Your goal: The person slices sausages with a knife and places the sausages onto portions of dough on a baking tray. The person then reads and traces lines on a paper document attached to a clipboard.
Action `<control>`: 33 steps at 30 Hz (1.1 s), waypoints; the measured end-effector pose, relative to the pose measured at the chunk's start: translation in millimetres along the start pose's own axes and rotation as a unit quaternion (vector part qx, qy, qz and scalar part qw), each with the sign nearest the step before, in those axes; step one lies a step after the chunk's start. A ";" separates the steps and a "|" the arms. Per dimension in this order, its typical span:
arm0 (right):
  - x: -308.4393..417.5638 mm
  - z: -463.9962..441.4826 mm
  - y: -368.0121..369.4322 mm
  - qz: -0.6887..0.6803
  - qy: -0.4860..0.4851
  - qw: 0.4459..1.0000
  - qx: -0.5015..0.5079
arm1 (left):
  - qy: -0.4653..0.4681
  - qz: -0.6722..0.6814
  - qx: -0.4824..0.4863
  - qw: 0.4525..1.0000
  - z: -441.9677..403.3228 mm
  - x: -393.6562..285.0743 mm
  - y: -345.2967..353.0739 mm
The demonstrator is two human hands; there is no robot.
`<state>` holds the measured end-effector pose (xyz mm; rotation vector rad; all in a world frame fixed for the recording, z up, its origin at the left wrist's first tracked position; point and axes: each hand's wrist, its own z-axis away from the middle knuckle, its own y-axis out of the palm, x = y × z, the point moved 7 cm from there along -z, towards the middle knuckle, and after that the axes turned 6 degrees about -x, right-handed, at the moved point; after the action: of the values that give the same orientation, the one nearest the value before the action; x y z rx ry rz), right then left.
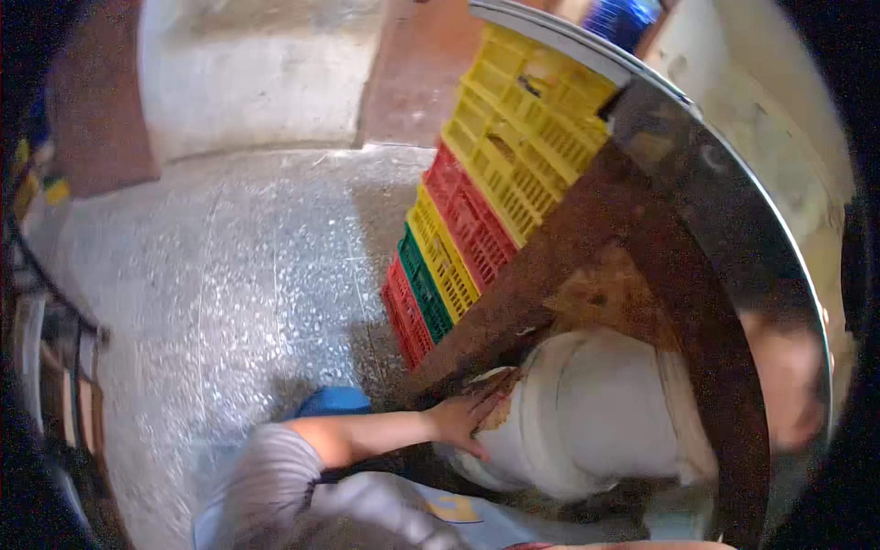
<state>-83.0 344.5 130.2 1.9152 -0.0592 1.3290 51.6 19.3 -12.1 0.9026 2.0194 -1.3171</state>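
Note:
My left hand (463,423) reaches under the table with its thumb and fingers apart, at the near end of a large white bucket (614,403). A small tan patch (498,417) shows between the thumb and fingers; what it is, I cannot make out. The bucket lies tilted in the shade below the tabletop. At the right, a smeared skin-coloured shape (786,380) shows against the table's dark edge. It may be my right hand, but its fingers are not distinguishable. A strip of skin shows at the bottom edge.
Stacked yellow (522,119), red (467,215) and green (424,289) crates stand beside a brown table support (541,266). The table's metal edge (733,156) curves overhead. Speckled floor (266,266) spreads left, with a dark metal frame (64,312) at far left.

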 end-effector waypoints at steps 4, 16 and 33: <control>54.6 113.6 -67.0 -0.089 -0.110 0.983 -0.120 | 0.116 0.006 -0.099 0.988 -5.0 -4.4 -6.4; 52.7 477.6 -234.1 -0.359 -0.515 0.770 -0.115 | 0.034 0.143 0.028 0.989 -4.0 6.3 -2.2; 66.6 710.8 293.3 0.452 0.138 0.698 -0.539 | -0.187 0.369 0.401 0.817 -46.5 -360.2 -264.2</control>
<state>364.7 -272.4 251.2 0.5727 -1.4480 1.5717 63.0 -98.0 421.3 1.4393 0.6073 -1.6660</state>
